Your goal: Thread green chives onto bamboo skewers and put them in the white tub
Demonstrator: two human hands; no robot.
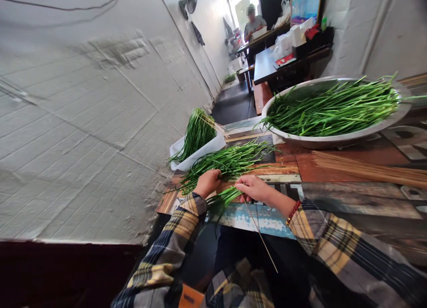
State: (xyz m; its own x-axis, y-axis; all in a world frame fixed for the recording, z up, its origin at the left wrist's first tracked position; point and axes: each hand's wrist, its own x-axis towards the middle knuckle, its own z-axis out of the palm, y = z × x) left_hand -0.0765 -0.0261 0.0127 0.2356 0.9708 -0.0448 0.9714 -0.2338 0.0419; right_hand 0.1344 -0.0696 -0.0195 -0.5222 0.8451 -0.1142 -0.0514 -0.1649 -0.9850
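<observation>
My left hand [207, 182] is closed on a bunch of green chives [223, 197] at the near edge of the table [333, 165]. My right hand [254, 188] pinches the same bunch together with a thin bamboo skewer [260, 237] that slants down toward my lap. A loose pile of chives [230, 161] lies on the table just beyond both hands.
A white tray [200, 153] holds skewered chives at the table's left end by the wall. A large metal basin [333, 139] full of chives sits at the right. A bundle of bamboo skewers [370, 170] lies beside it. A person sits at a far table.
</observation>
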